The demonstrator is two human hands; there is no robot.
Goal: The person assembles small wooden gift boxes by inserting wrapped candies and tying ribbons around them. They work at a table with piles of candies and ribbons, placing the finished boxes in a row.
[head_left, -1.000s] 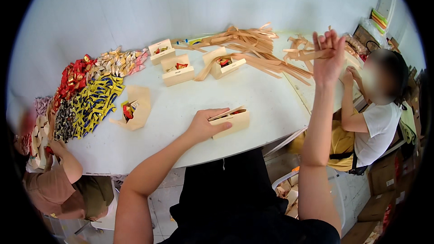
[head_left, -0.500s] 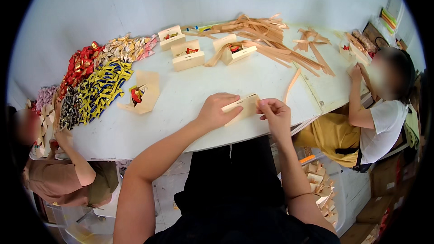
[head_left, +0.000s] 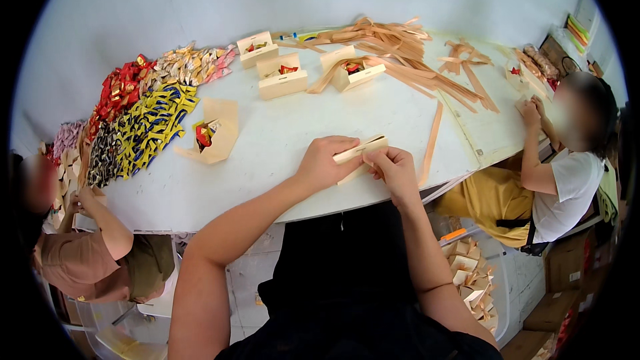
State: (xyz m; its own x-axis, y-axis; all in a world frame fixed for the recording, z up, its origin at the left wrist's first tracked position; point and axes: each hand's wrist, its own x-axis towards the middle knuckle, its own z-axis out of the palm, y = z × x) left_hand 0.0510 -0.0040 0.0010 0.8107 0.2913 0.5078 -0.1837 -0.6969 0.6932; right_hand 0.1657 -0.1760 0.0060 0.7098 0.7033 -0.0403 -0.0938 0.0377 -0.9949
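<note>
A small cream paper gift box (head_left: 361, 151) is held over the near edge of the table, its top flaps drawn together. My left hand (head_left: 325, 161) grips it from the left, fingers along its upper edge. From the right, my right hand (head_left: 392, 168) pinches the box's front edge between thumb and fingers; whether a ribbon end is in that pinch I cannot make out. Just right of this hand a single tan ribbon strip (head_left: 431, 143) lies on the table. Whatever the box contains is hidden.
Beyond my hands stand open boxes with sweets (head_left: 283, 83). Wrapped sweets (head_left: 155, 120) are heaped at left, near an unfolded box (head_left: 223, 133). Tan ribbons (head_left: 393, 47) pile at the back. Co-workers sit left (head_left: 87, 253) and right (head_left: 567, 180). A plastic bin (head_left: 503, 280) holds finished-looking boxes below.
My right hand has moved left, from the box's right end to its front edge. The left hand still holds the box, which is tilted slightly more.
</note>
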